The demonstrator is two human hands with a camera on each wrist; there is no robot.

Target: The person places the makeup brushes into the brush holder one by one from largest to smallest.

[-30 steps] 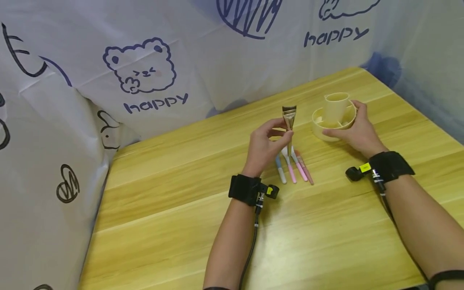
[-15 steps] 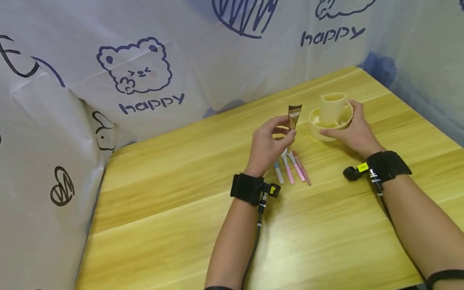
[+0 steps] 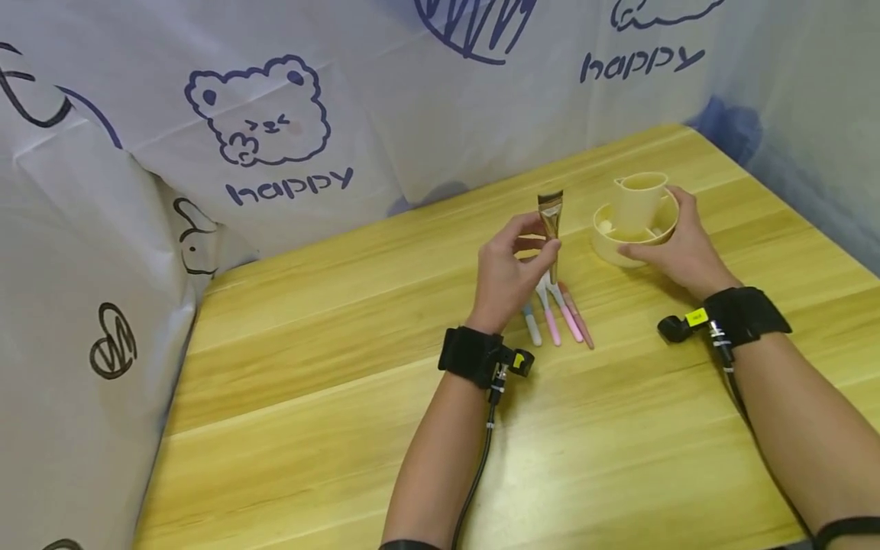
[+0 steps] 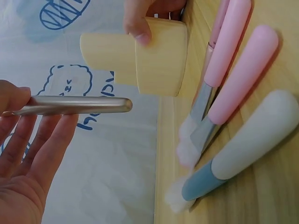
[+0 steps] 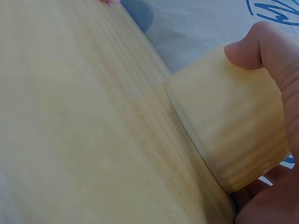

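Left hand pinches a metallic-handled brush near-upright above a wooden table, between thumb and fingers, bristles toward 12 o'clock. At its 6 o'clock lie four handled tools, far ends partly hidden behind hand and brush. At 3 o'clock, a round cream holder, its middle occupied by a cup, is gripped by the right hand.

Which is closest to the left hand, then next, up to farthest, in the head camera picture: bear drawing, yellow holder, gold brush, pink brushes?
1. Gold brush: pinched in the left hand.
2. Pink brushes: on the table, just right.
3. Yellow holder: farther right.
4. Bear drawing: far off to the left.
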